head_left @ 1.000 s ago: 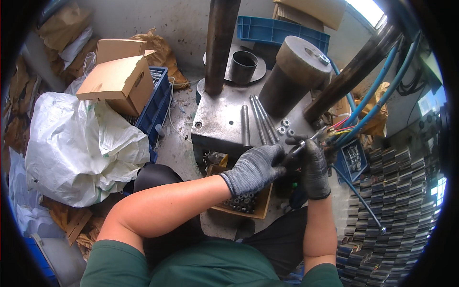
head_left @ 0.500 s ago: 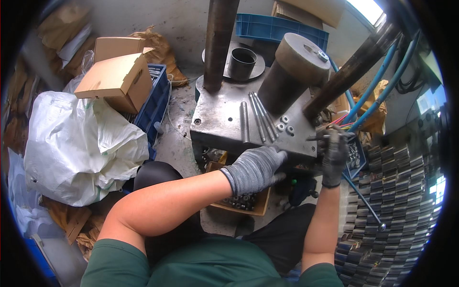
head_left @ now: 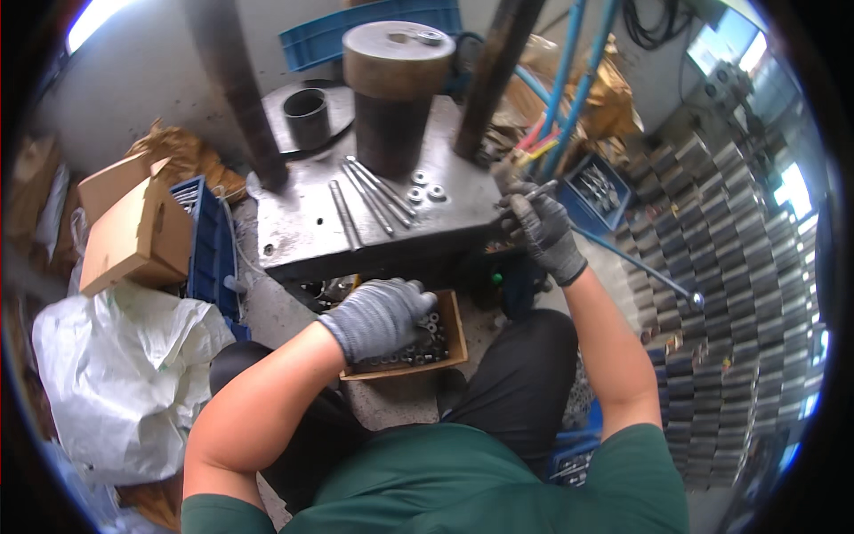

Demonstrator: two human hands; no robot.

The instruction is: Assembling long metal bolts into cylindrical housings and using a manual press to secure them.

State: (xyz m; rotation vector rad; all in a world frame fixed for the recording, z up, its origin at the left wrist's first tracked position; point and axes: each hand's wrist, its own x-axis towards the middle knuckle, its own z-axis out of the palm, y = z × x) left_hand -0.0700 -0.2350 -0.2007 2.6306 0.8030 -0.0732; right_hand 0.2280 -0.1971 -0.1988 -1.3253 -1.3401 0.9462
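My left hand (head_left: 378,320), in a grey knit glove, hovers over a cardboard box (head_left: 459,331) of small metal nuts (head_left: 433,338). Its fingers curl inward; anything inside them is hidden. At the right corner of a steel plate (head_left: 298,218), my gloved right hand (head_left: 544,236) is closed round a thin metal rod (head_left: 540,190), partly covered by the fingers. Several metal rods (head_left: 369,198) lie side by side on the plate. Just right of them sit small metal rings (head_left: 416,194). Behind them stands a thick steel cylinder (head_left: 398,116) with a ring on top.
Dark posts (head_left: 238,98) rise from the plate, near a short black tube (head_left: 307,120). Blue hoses (head_left: 559,84) hang at the right, above a blue bin (head_left: 598,191) of metal parts. Stacked metal pieces (head_left: 712,311) fill the far right. A carton (head_left: 133,233) and white sack (head_left: 129,374) are at left.
My view has swung right, so the plate appears farther left. My left hand has drawn back from the plate's front edge to above the box of nuts. The right hand stays near the plate's corner.
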